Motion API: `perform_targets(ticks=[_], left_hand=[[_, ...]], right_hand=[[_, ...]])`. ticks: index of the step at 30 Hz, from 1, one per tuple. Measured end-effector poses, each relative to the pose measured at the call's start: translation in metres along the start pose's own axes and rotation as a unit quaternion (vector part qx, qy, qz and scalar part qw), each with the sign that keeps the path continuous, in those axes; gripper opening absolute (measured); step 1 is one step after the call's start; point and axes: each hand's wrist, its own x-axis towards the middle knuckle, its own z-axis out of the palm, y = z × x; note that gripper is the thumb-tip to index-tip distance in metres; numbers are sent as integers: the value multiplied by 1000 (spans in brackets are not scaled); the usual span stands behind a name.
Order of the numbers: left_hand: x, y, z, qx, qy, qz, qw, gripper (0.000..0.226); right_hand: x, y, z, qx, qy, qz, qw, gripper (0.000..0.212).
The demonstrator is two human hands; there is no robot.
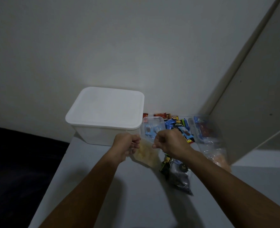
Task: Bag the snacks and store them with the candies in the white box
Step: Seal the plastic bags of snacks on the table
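A clear plastic bag of yellow snacks (146,155) hangs between my two hands just above the table. My left hand (126,144) pinches its left top corner, and my right hand (170,143) pinches the right top corner. The white box (106,116) stands behind my hands with its lid on. Blue, orange and black wrapped candies (177,124) lie heaped against the wall to the right of the box. A small clear tub (152,125) with a few blue candies sits between the box and the heap.
A dark snack bag (180,176) and a green-black packet (165,163) lie on the pale table (119,195) under my right forearm. More clear bags (213,148) lie at the right. A white shelf unit (259,96) rises at the right; a dark surface (21,162) lies left.
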Motion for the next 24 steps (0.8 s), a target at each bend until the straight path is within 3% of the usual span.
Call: perform_targets(ticks=[4, 7, 13, 24], left_hand=[[2, -4, 0, 8, -6, 5, 1000, 10], [2, -7, 3, 28, -21, 7, 999, 10], [3, -12, 2, 76, -24, 32, 996, 10], [-1, -10, 7, 66, -1, 17, 998, 29]], right_hand=[[2, 0, 2, 37, -2, 20, 999, 20], [6, -1, 4, 79, 13, 37, 996, 16], [11, -4, 12, 36, 2, 54, 998, 10], [13, -7, 18, -7, 16, 32, 999, 21]])
